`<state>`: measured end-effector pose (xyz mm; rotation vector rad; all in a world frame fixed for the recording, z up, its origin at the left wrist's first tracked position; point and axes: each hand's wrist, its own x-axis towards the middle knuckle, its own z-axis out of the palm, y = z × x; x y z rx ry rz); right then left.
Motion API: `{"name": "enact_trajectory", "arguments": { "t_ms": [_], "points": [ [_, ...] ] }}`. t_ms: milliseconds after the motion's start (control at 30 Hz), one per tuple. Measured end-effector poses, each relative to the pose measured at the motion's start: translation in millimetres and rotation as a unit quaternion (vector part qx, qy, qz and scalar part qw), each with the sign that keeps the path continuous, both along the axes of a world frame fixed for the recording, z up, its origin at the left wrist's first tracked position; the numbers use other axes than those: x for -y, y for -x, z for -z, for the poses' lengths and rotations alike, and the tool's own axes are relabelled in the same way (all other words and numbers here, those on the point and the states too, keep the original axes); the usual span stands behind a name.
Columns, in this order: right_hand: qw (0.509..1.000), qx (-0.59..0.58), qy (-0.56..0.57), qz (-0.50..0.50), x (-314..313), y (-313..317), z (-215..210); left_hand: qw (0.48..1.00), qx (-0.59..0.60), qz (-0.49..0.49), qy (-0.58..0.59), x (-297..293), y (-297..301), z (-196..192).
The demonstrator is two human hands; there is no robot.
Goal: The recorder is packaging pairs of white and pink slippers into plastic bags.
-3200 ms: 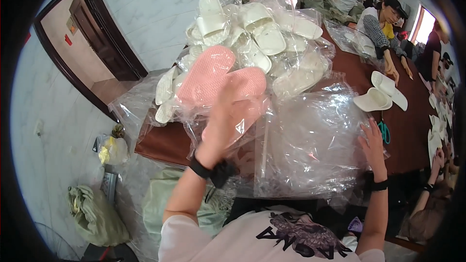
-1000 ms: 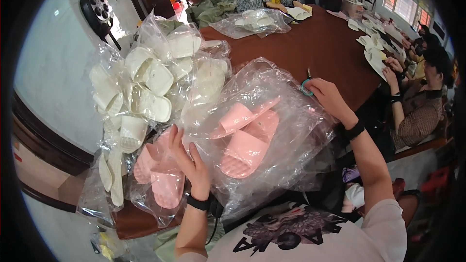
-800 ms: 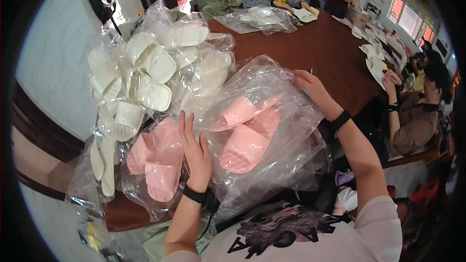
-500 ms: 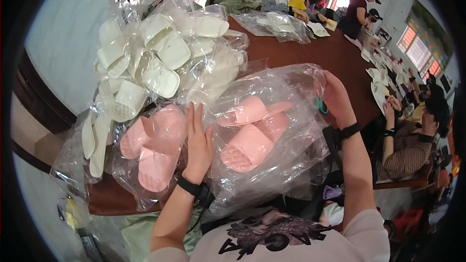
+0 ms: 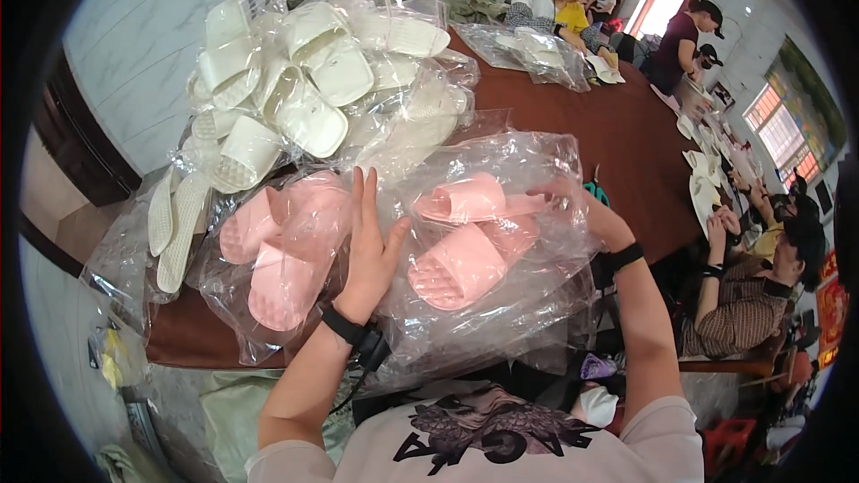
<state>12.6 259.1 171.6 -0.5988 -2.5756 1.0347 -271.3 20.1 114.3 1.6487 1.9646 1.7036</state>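
Note:
Two pairs of pink slippers lie before me in clear plastic: a left pair and a right pair. Between them, my left hand rests open on the plastic, its fingers straight and pointing away from me. Inside the right-hand clear bag, my right hand stretches its fingers toward the heel of the upper pink slipper. Film and glare blur those fingertips; whether they touch the slipper is unclear. Teal-handled scissors lie just beyond my right hand.
Bagged cream slippers are heaped at the far left of the brown table. Another clear bag with pale slippers lies at the far end. Co-workers sit along the right, others work at the back.
My right hand has gone from the bag's right edge to inside the bag, leftward to the slipper's heel. My left hand stays between the pairs. The view has shifted slightly.

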Motion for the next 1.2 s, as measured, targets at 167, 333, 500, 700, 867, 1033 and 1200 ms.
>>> {"name": "enact_trajectory", "arguments": {
  "t_ms": [167,333,500,700,867,1033,1200],
  "points": [
    [0.959,0.08,-0.268,0.04,9.6,17.3,22.9,0.998,-0.052,0.026,0.001,5.4,-9.4,-10.3],
    [0.973,-0.074,-0.187,0.11,8.8,6.0,8.1,0.975,-0.175,0.018,0.133,4.1,0.7,16.3],
    [0.916,-0.071,-0.324,0.227,-8.9,-42.0,-18.8,0.956,-0.225,-0.014,0.188,1.3,0.1,31.7],
    [0.848,-0.098,-0.227,0.469,-58.3,-115.5,-47.6,0.945,-0.249,-0.03,0.21,2.0,-0.4,32.1],
    [0.824,-0.107,-0.147,0.537,-99.4,-139.9,-57.7,0.956,-0.228,-0.023,0.182,5.5,0.9,28.4],
    [0.843,-0.009,-0.316,0.434,-74.9,-93.1,-21.7,0.964,-0.194,-0.018,0.181,12.1,-0.7,14.1],
    [0.894,-0.041,-0.419,0.155,48.0,6.6,-31.2,0.975,-0.184,-0.031,0.118,10.7,-3.9,7.9]
  ]
}}
